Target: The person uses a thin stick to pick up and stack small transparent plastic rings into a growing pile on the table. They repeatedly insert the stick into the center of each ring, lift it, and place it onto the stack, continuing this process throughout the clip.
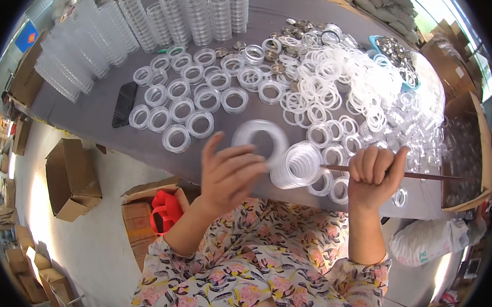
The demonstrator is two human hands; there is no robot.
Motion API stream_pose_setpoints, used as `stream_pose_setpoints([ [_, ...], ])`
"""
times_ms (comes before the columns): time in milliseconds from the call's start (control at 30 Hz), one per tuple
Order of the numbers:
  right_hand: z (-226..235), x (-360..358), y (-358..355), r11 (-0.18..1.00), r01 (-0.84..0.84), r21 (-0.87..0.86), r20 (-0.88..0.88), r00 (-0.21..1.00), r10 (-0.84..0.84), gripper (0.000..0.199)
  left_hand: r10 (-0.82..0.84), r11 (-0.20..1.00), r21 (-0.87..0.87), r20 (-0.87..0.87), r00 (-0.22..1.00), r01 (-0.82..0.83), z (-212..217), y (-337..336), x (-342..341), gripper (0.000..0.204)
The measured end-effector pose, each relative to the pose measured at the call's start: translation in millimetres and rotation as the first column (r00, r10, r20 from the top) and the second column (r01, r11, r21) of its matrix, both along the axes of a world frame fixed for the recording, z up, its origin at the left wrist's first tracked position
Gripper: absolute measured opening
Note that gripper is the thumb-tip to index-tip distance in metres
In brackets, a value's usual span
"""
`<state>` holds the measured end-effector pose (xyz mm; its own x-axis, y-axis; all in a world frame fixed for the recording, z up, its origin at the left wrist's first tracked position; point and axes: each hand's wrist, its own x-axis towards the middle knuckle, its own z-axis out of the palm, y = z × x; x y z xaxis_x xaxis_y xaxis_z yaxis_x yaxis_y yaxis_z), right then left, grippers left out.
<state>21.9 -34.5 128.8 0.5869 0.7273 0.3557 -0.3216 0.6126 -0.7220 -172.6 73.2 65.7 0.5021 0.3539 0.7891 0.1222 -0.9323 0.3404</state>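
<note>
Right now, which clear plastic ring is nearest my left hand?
The blurred, larger-looking clear plastic ring right by your left hand; rings lying flat on the grey tablecloth look sharper and smaller.

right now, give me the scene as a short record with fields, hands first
left hand: raised beside a blurred clear ring; grip on it unclear
right hand: closed around a thin brown stick
stick's left end: at a stack of clear rings; contact unclear
surface: grey-covered table
table middle: loose clear rings
table right: heap of white rings, blue tray with metal pieces
table left: black flat object
far left: tall stacks of clear plastic pieces
</note>
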Motion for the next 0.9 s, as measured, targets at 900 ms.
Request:
stream_pose_setpoints([
  [900, -1.8, -17.8, 22.6, 0.939, -0.340, -0.056, -0.032, 0.940, 0.338, 0.059, -0.331, 0.473, -0.708, 0.408, 0.851, 0.524, -22.6, -20.0, 74.8, 0.072],
])
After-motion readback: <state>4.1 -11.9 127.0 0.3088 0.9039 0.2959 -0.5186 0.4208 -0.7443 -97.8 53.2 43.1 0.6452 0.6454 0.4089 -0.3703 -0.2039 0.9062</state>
